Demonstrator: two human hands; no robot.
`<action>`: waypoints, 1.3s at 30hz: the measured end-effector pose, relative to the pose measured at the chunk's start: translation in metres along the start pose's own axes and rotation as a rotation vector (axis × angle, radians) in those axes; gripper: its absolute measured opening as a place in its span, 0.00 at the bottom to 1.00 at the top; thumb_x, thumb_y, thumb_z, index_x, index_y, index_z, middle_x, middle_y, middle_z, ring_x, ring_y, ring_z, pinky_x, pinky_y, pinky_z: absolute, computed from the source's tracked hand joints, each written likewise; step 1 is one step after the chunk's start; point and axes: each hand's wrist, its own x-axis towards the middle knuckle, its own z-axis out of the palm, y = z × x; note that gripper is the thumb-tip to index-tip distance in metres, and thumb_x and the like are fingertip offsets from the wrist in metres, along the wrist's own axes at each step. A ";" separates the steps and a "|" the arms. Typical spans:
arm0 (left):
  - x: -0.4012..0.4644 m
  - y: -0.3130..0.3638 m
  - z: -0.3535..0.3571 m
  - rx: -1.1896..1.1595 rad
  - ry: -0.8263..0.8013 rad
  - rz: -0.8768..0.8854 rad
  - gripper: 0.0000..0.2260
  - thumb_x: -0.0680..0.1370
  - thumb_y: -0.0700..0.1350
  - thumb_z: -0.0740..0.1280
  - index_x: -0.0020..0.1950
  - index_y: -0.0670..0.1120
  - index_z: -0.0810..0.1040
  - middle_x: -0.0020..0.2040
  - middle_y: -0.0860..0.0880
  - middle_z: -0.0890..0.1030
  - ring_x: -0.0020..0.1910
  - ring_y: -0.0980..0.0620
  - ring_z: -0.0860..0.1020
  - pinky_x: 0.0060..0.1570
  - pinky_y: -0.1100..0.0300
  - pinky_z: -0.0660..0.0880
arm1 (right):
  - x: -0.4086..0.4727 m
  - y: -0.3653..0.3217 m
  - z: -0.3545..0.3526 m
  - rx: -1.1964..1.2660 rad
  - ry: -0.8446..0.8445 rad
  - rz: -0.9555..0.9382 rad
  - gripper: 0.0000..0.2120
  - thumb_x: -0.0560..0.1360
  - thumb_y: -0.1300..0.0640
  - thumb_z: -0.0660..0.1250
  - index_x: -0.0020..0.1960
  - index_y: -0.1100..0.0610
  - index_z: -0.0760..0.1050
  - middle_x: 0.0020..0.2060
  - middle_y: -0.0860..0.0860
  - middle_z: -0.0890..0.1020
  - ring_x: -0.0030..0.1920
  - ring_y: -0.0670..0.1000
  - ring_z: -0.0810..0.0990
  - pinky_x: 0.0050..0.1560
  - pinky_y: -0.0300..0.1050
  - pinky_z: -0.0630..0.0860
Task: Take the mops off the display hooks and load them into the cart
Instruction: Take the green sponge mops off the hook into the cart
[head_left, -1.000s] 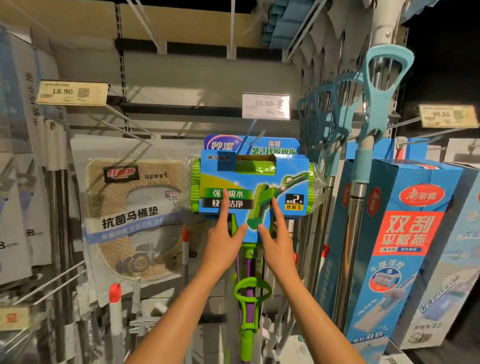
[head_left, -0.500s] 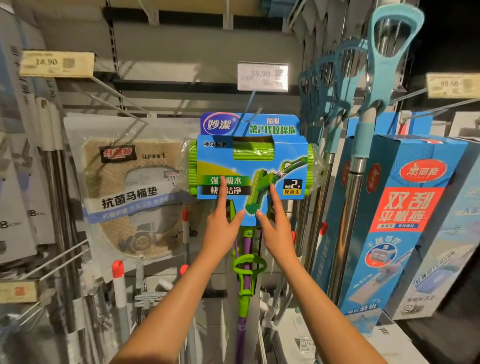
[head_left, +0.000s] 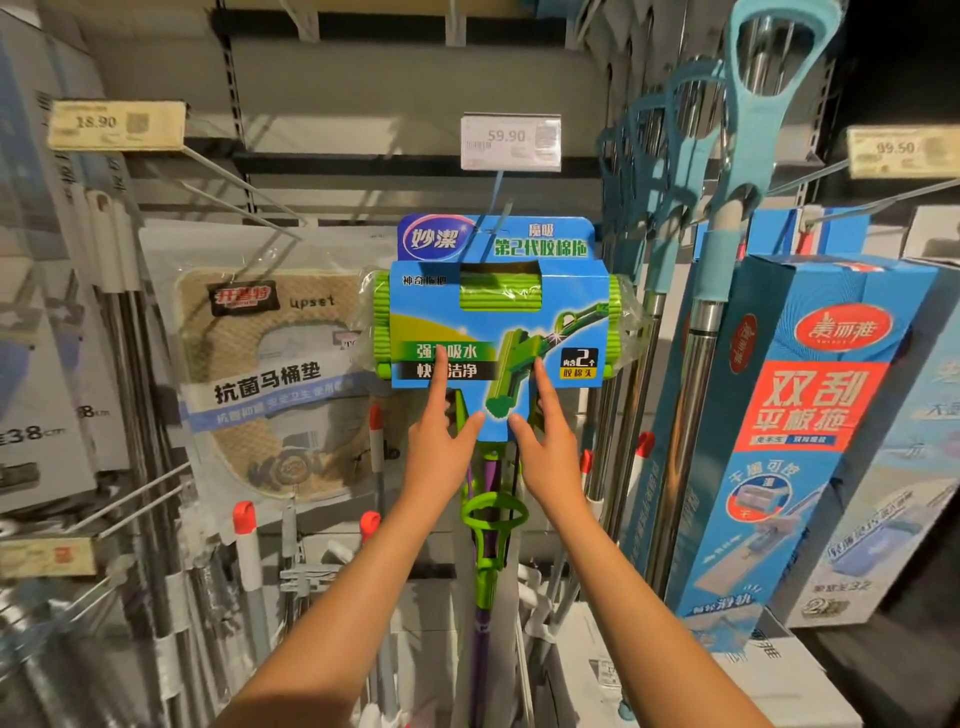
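A green sponge mop in a blue card sleeve hangs from a display hook under the 59.90 price tag. Its green and purple handle runs straight down. My left hand and my right hand hold the sleeve's lower tab from either side. Each index finger lies straight up the front of the card, the thumbs press on the tab, and the other fingers reach behind it. No cart is in view.
Teal-handled mops with steel poles hang close on the right, beside tall blue flat-mop boxes. A bagged toilet seat pad hangs on the left, with bare wire hooks above it. More poles stand below.
Both hands keep the same hold on the mop's card. The view has tipped down slightly and moved closer to the shelf.
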 end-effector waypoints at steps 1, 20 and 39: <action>-0.003 0.000 -0.001 -0.034 -0.007 -0.011 0.38 0.82 0.46 0.67 0.76 0.72 0.46 0.68 0.62 0.71 0.50 0.64 0.76 0.49 0.70 0.77 | -0.001 -0.003 -0.002 0.013 -0.004 0.012 0.32 0.82 0.64 0.62 0.78 0.42 0.55 0.70 0.29 0.61 0.66 0.26 0.62 0.64 0.32 0.69; -0.176 0.006 -0.056 0.860 -0.025 -0.052 0.32 0.78 0.64 0.61 0.80 0.55 0.61 0.78 0.39 0.64 0.77 0.36 0.63 0.72 0.39 0.65 | -0.139 -0.004 -0.030 -0.202 -0.227 -0.073 0.27 0.78 0.34 0.60 0.75 0.32 0.59 0.79 0.44 0.60 0.78 0.45 0.58 0.74 0.43 0.61; -0.359 0.054 -0.223 1.232 0.182 -0.529 0.45 0.69 0.80 0.54 0.81 0.62 0.47 0.83 0.48 0.45 0.81 0.42 0.42 0.76 0.34 0.45 | -0.272 -0.105 0.090 -0.177 -0.634 -0.403 0.34 0.78 0.29 0.54 0.76 0.47 0.66 0.78 0.53 0.63 0.79 0.57 0.58 0.70 0.66 0.67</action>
